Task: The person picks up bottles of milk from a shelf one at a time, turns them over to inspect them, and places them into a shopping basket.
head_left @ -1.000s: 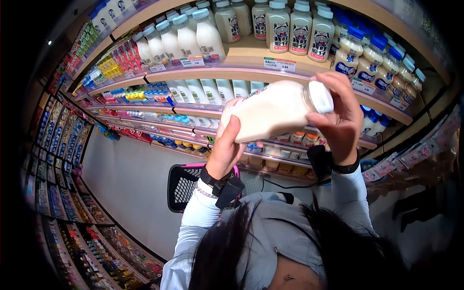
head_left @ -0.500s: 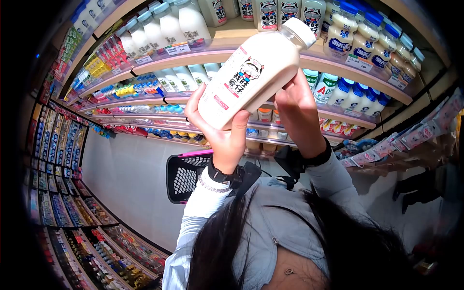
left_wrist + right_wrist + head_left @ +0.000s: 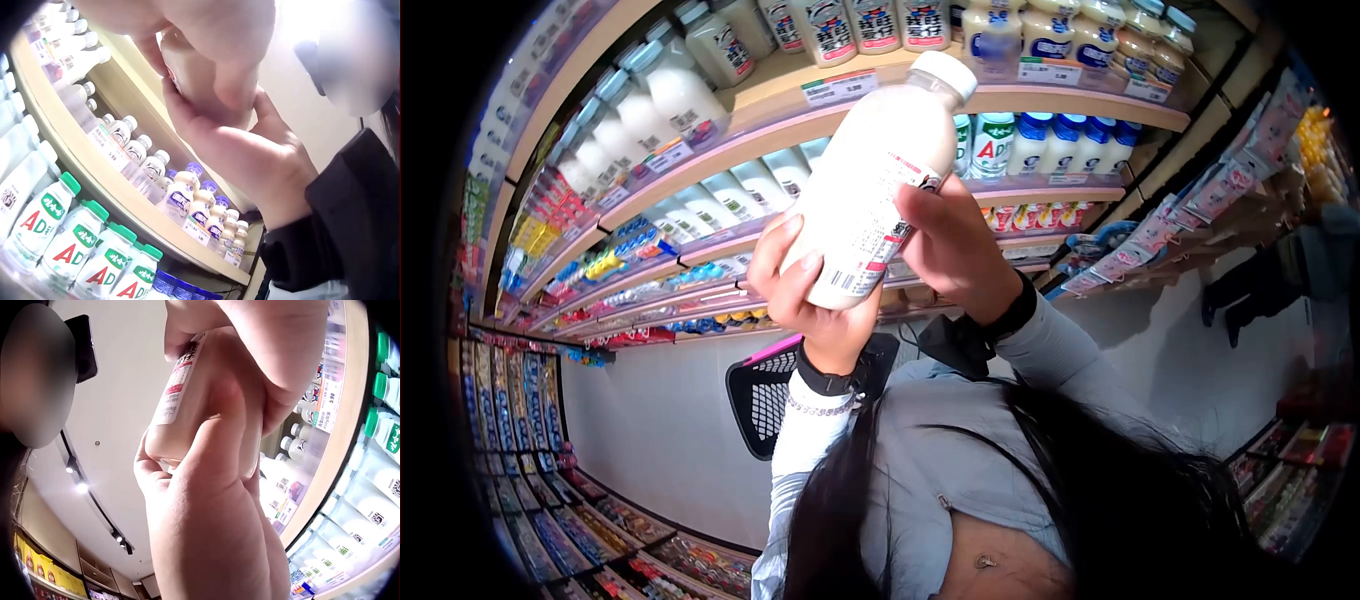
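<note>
A large white-capped bottle of milky liquid (image 3: 870, 170) is held tilted in front of the chest, cap up and to the right, a side with small print and a barcode facing up. The left hand (image 3: 815, 300) grips its base, fingertips on the lower left side. Against the right side lies the right hand (image 3: 955, 240), its thumb over the label edge. In the left wrist view both hands surround the bottle (image 3: 200, 75). The right wrist view shows the bottle's base (image 3: 172, 440) resting in the left hand (image 3: 206, 506).
Shelves of bottled drinks (image 3: 1000, 100) stand in front, with price tags along the edges. A black basket with a pink rim (image 3: 760, 400) is on the floor below the left forearm. Hanging packets (image 3: 1190, 210) are at right, and another person's dark-clothed legs (image 3: 1250, 290) stand beyond.
The bottle has turned from its large front picture to the printed side and stands steeper. Both hands have shifted slightly left, and the right has moved from the cap down to the body.
</note>
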Demonstrator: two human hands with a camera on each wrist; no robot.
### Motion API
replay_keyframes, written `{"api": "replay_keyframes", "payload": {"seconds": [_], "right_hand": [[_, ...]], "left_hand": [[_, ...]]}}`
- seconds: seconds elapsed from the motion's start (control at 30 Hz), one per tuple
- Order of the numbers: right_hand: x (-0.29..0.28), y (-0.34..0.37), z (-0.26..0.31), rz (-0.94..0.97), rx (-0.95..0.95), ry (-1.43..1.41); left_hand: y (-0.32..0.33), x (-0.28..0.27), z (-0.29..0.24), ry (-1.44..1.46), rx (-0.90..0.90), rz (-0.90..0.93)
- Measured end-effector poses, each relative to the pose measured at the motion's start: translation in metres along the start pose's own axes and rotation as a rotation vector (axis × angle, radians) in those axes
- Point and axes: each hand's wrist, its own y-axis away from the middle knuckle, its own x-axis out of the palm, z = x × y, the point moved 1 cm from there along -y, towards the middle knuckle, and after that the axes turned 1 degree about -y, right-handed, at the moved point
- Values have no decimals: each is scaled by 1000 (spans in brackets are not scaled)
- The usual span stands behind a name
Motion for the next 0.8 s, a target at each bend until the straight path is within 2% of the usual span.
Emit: {"api": "replay_keyframes", "payload": {"seconds": [0.07, 0.1, 0.2, 0.23, 0.27, 0.3, 0.4, 0.47, 0.53, 0.6, 0.63, 0.73, 0.77, 0.8], "right_hand": [[-5, 6, 6, -4, 2, 0], [-3, 7, 10, -31, -54, 42], [-6, 15, 20, -88, -117, 182], [-2, 19, 29, -111, -68, 176], [-4, 23, 31, -156, -99, 265], [-7, 29, 31, -203, -130, 356], [-2, 42, 36, -298, -198, 497], [11, 55, 41, -345, -193, 526], [20, 69, 42, -311, -176, 701], [28, 78, 31, -303, -193, 763], [35, 81, 29, -324, -192, 759], [57, 93, 20, -411, -197, 745], [65, 95, 14, -458, -211, 744], [73, 98, 7, -502, -221, 745]], "left_hand": [[4, 2, -1, 63, -17, 74], [8, 3, 1, 106, -83, 98], [8, 18, -8, 495, -500, 71], [11, 18, -7, 595, -630, 157], [17, 20, -2, 692, -760, 248], [23, 25, 3, 766, -680, 267], [41, 19, -5, 1173, -1231, 412], [31, 15, 6, 1755, -1264, 665], [28, 11, 6, 1637, -1200, 865], [39, 4, 6, 1696, -1377, 779], [40, -1, -1, 1616, -1474, 713], [57, -8, 5, 1797, -1254, 810], [48, -11, 4, 2024, -1008, 937], [50, -17, 5, 1866, -1063, 972]]}}
